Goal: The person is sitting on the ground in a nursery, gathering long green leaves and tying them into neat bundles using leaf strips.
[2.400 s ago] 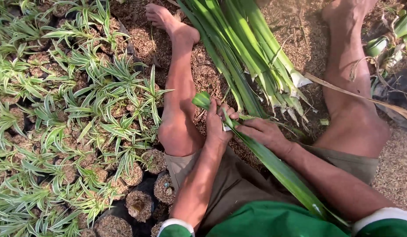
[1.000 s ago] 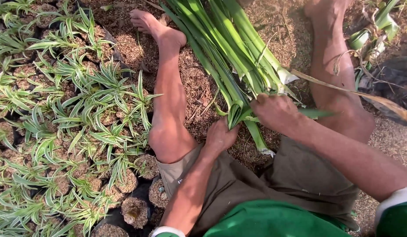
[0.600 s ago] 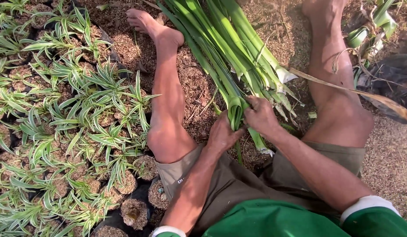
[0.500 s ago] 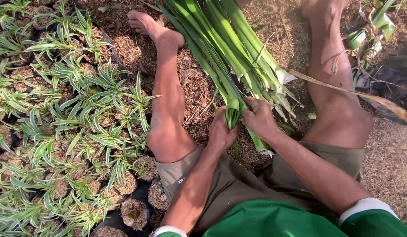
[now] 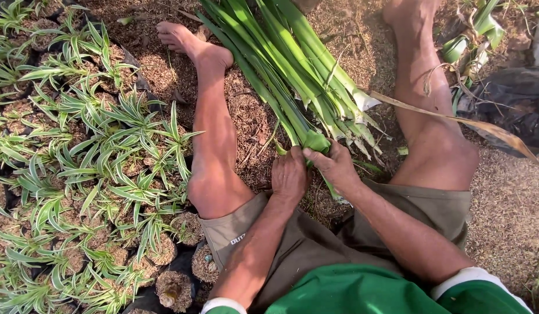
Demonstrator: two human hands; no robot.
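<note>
Brown mulch ground (image 5: 252, 116) — long green leaves (image 5: 281, 64) lie across it, small potted plants (image 5: 89, 174) alongside.

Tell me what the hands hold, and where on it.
Both the left hand and right hand grip a folded green leaf at its bent lower end.

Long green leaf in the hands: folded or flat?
Folded: the long green leaf is doubled into a bend between left hand and right hand.
</note>
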